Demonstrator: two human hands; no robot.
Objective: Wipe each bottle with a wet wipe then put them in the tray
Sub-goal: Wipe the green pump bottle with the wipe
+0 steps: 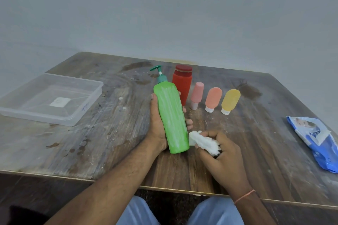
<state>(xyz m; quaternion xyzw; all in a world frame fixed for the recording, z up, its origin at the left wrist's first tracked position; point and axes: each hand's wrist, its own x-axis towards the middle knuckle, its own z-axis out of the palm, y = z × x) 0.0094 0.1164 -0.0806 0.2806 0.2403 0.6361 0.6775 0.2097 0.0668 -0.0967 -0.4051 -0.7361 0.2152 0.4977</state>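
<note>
Left grip (157, 122) is wrapped around the green pump bottle (172, 117) from behind, thumb on the near-left side and fingertips showing past its right flank, holding it tilted above the middle of the counter (102, 144) with the pump head pointing toward the far edge. Near the counter's left edge sits the clear plastic tray (27, 113), with only a white label visible on its floor. Just right of the green bottle's base, the right grip (221, 153) is curled around a crumpled white wet wipe (203, 142), whose free end touches the bottle's lower side. Behind the hands, toward the far edge, stand a red bottle (182, 86), then a pink tube (197, 95), an orange tube (213, 99) and a yellow tube (230, 101) in a row, each resting on its white cap. A blue pack of wipes (316, 140) lies at the right edge.
</note>
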